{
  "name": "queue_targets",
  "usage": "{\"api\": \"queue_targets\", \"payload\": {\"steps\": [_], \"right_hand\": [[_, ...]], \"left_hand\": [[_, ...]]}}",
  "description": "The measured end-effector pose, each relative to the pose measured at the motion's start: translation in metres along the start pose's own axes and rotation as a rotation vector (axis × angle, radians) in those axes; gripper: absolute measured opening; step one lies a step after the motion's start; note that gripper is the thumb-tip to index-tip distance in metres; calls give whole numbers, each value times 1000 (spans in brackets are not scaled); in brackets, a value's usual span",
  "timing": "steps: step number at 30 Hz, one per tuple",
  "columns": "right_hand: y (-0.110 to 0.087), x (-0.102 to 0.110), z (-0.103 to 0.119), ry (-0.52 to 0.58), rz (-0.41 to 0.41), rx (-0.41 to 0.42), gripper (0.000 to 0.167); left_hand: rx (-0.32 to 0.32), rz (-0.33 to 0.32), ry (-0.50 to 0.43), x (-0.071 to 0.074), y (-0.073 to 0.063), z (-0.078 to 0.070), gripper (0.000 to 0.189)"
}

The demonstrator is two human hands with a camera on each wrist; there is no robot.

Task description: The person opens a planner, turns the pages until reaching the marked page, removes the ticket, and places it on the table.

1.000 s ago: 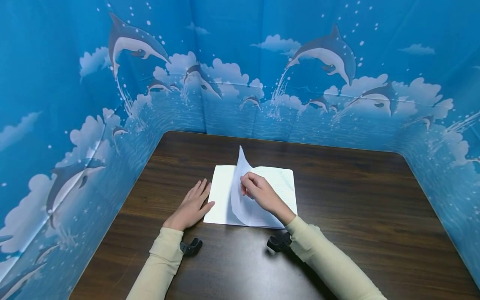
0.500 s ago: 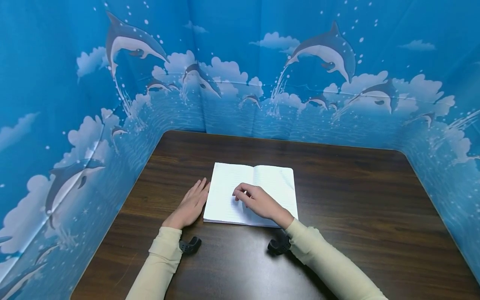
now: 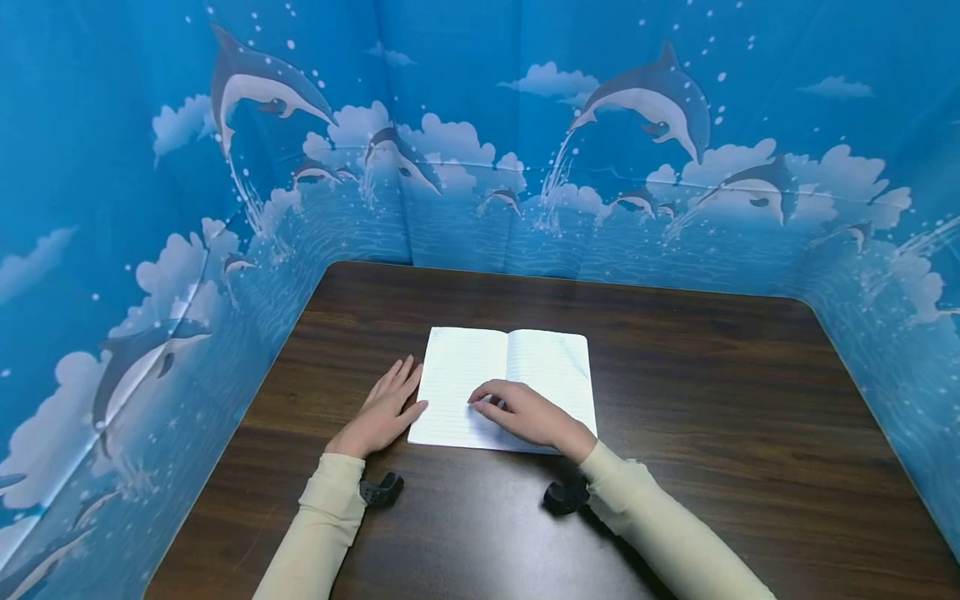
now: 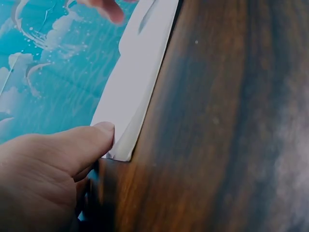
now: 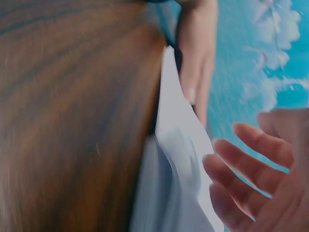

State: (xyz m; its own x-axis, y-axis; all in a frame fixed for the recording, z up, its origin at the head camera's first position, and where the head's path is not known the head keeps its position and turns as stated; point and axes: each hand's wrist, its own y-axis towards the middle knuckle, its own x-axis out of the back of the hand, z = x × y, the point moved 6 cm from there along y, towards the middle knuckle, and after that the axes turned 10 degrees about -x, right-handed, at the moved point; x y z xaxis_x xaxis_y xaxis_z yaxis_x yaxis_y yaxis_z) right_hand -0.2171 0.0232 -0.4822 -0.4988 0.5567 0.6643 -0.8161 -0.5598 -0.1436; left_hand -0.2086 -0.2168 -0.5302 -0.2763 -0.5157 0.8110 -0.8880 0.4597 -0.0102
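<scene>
An open notebook point(image 3: 551, 358) with lined white pages lies flat on the dark wooden table point(image 3: 712, 400). My left hand point(image 3: 381, 414) rests at its left edge with fingers straight, the thumb point(image 4: 96, 142) touching the near left corner in the left wrist view. Over the left page hovers my right hand point(image 3: 528, 412), its fingers loosely bent and nothing between them. In the right wrist view those fingers point(image 5: 246, 164) are spread apart beside the pages point(image 5: 183, 125).
A black wrist strap device point(image 3: 381, 490) is on the left wrist and another point(image 3: 566, 496) on the right. A blue curtain point(image 3: 465, 225) printed with dolphins surrounds the table's back and sides.
The raised page has been turned over and now lies flat on the left. My right hand has let it go and shifted slightly nearer to me. The left hand has barely moved.
</scene>
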Motion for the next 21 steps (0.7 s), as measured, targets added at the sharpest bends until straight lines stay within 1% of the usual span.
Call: {"api": "queue_targets", "payload": {"steps": [2, 4, 7, 9, 11, 14, 17, 21], "right_hand": [[-5, 18, -12, 29, -102, -36, 27], [-12, 41, -27, 53, -232, -92, 26], [-29, 73, -57, 97, -387, -232, 27], [-42, 88, -76, 106, -446, -333, 29], [-52, 95, -93, 96, -461, -432, 32], [-61, 94, -110, 50, -440, -530, 35], [-65, 86, -117, 26, -386, -580, 38], [-66, 76, -119, -4, -351, -610, 42]], "left_hand": [[10, 13, -2, -1, 1, 2, 74], [19, 17, -5, -2, 1, 5, 75], [15, 14, 3, 0, 2, 4, 75], [1, 0, 23, 2, 2, 3, 74], [-10, -12, 39, 4, 2, 1, 74], [-18, -31, 52, 8, 1, -2, 73], [-17, -37, 45, 7, 0, -4, 72], [-12, -26, 24, 0, -2, -4, 72]]}}
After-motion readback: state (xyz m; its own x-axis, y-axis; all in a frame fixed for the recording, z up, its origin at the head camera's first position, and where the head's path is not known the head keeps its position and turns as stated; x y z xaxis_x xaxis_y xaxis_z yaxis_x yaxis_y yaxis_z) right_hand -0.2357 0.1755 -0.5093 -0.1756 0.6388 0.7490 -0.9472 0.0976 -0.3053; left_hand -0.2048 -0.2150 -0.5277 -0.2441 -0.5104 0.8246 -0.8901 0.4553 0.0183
